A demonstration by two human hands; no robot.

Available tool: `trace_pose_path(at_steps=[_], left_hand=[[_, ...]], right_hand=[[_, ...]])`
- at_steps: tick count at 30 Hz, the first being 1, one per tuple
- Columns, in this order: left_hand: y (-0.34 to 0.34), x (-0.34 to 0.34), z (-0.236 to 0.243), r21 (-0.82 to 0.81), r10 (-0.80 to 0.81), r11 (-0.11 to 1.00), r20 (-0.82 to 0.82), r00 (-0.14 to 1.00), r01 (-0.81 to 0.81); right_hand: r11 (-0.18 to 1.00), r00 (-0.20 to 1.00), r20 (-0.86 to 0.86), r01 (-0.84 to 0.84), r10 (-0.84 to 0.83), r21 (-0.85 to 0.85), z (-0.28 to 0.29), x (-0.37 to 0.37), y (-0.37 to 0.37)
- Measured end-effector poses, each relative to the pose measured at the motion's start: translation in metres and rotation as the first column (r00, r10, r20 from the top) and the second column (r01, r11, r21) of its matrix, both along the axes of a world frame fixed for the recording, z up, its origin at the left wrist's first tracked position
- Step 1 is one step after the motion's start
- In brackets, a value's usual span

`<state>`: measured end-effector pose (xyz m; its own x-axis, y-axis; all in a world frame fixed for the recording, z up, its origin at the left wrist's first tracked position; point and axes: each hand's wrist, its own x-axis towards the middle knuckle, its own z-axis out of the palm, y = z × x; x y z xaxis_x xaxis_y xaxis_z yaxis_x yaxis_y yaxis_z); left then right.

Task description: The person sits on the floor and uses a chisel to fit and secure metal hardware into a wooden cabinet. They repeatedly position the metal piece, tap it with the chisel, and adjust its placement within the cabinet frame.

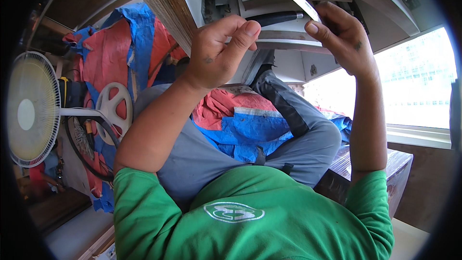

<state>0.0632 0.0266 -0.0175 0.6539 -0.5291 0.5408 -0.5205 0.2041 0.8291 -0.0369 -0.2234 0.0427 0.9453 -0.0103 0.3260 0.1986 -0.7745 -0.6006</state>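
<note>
My left hand (222, 50) is raised, its fingers curled in and its thumb pressed against them. From behind those fingers a black, slightly curved handle (276, 18) with a silver band at its far end runs to the right. Whether the hand grips that handle is hidden. Opposite it, my right hand (344, 38) pinches a thin, flat white strip (301, 2) between thumb and fingers. The strip slants up to the left, its upper end free. Both hands are held up before a white cabinet-like frame (308, 65).
A wooden post (166, 5) slants down at the upper left. Red and blue tarpaulin (250, 127) lies between my legs and hangs at the left. A white fan (33, 110) stands far left. At the right are a plastic-wrapped box (397, 173) and a bright window (416, 82).
</note>
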Motion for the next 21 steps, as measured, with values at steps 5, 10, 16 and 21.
trace_pose_path(at_steps=[5,10,16,21], left_hand=[[-0.001,0.0,-0.001,0.1,-0.008,0.995,-0.015,1.0,0.01],[-0.009,0.0,-0.003,0.053,0.034,0.998,0.016,0.999,-0.034],[-0.01,-0.002,-0.004,0.067,0.03,0.997,0.006,1.0,-0.03],[-0.008,-0.002,-0.001,0.099,0.014,0.995,0.04,0.999,-0.018]], right_hand=[[0.999,0.992,0.118,0.031,-0.036,0.044,0.001,0.008,-0.001],[0.999,0.993,0.118,0.028,-0.03,0.022,0.013,0.009,-0.005],[1.0,0.983,0.183,0.019,-0.021,0.014,0.016,0.018,0.004],[0.997,0.974,0.219,0.069,-0.062,-0.026,0.009,0.017,0.01]])
